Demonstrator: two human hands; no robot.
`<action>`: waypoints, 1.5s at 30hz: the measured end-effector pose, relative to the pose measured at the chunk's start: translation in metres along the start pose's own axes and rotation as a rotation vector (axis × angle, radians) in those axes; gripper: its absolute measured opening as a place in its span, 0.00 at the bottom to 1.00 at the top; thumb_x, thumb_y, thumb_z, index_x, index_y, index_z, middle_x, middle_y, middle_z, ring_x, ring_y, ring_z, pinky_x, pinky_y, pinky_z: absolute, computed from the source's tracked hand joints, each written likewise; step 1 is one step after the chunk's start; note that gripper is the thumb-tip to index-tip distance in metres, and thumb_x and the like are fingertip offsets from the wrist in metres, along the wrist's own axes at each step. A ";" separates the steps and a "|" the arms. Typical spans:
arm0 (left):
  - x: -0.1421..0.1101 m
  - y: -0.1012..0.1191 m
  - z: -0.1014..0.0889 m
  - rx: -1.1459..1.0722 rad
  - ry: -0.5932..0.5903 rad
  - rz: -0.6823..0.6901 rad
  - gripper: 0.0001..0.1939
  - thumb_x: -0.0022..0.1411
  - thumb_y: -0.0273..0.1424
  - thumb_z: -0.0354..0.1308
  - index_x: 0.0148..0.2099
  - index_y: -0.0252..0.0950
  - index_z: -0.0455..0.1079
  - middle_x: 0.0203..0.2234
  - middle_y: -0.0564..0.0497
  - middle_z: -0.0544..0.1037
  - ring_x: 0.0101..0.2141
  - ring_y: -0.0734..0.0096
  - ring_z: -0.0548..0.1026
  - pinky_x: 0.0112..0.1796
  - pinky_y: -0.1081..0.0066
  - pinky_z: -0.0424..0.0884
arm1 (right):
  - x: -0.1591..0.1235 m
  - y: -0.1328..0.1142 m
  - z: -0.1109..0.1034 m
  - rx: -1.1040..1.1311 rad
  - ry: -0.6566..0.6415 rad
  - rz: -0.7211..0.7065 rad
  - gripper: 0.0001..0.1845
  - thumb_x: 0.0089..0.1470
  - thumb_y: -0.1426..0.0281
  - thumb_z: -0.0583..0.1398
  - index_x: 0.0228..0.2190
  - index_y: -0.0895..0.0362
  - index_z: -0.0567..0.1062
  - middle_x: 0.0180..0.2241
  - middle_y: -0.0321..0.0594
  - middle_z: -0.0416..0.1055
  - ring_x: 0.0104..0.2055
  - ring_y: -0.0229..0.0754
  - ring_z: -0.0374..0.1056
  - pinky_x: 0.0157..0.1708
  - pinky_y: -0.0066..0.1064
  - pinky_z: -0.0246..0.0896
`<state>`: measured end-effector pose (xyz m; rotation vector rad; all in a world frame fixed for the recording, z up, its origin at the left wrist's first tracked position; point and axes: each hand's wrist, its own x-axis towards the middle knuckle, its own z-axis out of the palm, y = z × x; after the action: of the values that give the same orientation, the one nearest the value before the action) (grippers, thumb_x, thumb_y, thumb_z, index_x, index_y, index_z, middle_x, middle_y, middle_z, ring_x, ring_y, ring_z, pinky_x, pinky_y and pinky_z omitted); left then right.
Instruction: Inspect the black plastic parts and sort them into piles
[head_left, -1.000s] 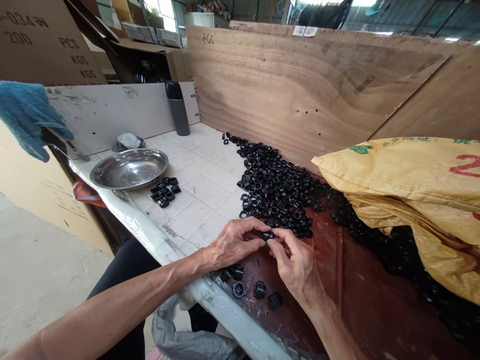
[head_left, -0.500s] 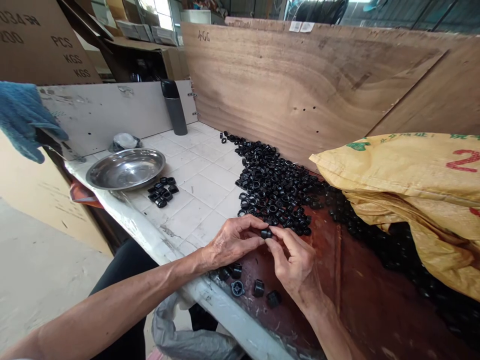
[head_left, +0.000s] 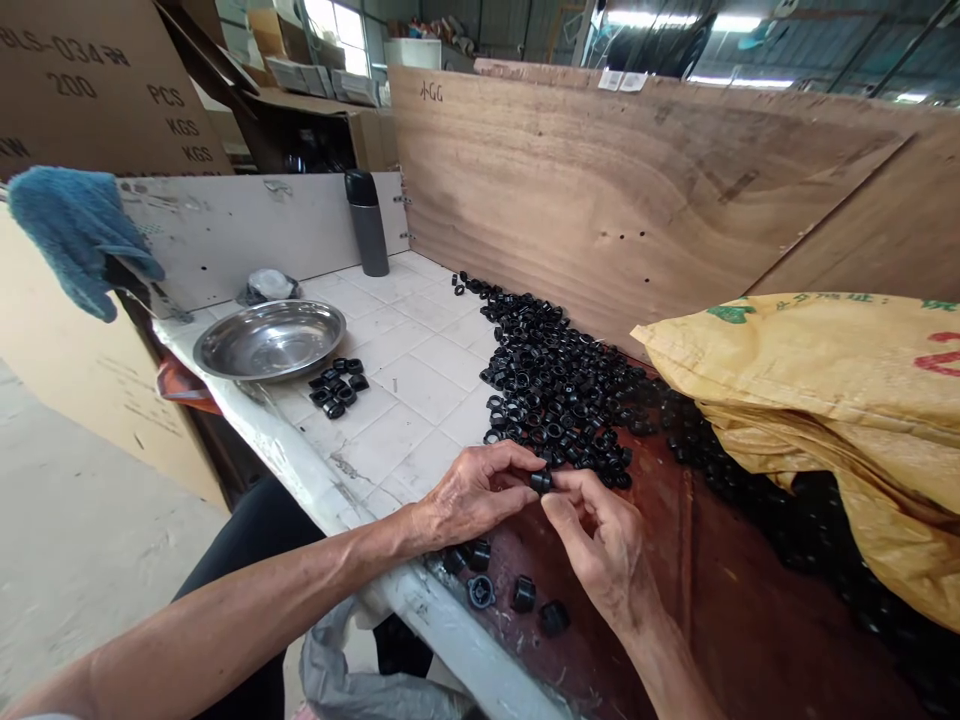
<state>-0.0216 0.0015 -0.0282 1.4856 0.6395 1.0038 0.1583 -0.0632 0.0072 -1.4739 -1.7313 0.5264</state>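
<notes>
Between the fingertips of both hands is a small black plastic cap [head_left: 541, 482]. My left hand [head_left: 474, 490] pinches it from the left with thumb and forefinger. From the right, the thumb and forefinger of my right hand [head_left: 600, 525] close on the same piece. Just beyond the hands spreads a big heap of black plastic rings [head_left: 551, 375]. Closer to the table edge, below the hands, lie several loose black caps [head_left: 523, 594]; one shows a grey, spoked inside.
A steel bowl [head_left: 214, 362] stands at the left beside a small cluster of black rings [head_left: 341, 385]. Behind it is a grey bottle [head_left: 368, 230]. A wooden board [head_left: 600, 190] walls the back. A yellow sack [head_left: 802, 380] lies at right, a blue cloth [head_left: 75, 235] hangs left.
The whole view has shifted, so things appear slightly lower and further right. Both hands still pinch the black cap; the right fingers have moved slightly around it.
</notes>
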 end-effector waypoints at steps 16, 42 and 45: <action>-0.002 0.014 0.001 -0.033 -0.059 -0.102 0.15 0.61 0.32 0.64 0.49 0.32 0.74 0.38 0.43 0.81 0.36 0.63 0.81 0.40 0.65 0.78 | 0.001 0.011 0.006 0.090 0.042 0.028 0.13 0.60 0.59 0.61 0.40 0.54 0.76 0.34 0.40 0.79 0.33 0.43 0.76 0.36 0.29 0.71; -0.002 0.004 -0.005 0.579 -0.216 0.641 0.17 0.69 0.22 0.52 0.58 0.39 0.65 0.51 0.41 0.78 0.50 0.66 0.79 0.47 0.66 0.79 | 0.003 -0.005 0.014 1.030 -0.028 0.750 0.15 0.38 0.65 0.71 0.26 0.60 0.76 0.16 0.29 0.63 0.18 0.31 0.56 0.21 0.27 0.60; -0.002 0.005 -0.003 0.534 -0.178 0.582 0.16 0.67 0.21 0.54 0.56 0.38 0.68 0.49 0.43 0.79 0.49 0.66 0.79 0.47 0.67 0.79 | 0.002 -0.006 0.014 1.022 -0.025 0.733 0.14 0.39 0.67 0.70 0.29 0.60 0.76 0.17 0.30 0.66 0.18 0.31 0.58 0.21 0.27 0.61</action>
<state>-0.0261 0.0004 -0.0238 2.2889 0.3585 1.1665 0.1434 -0.0598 0.0035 -1.2320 -0.6196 1.5252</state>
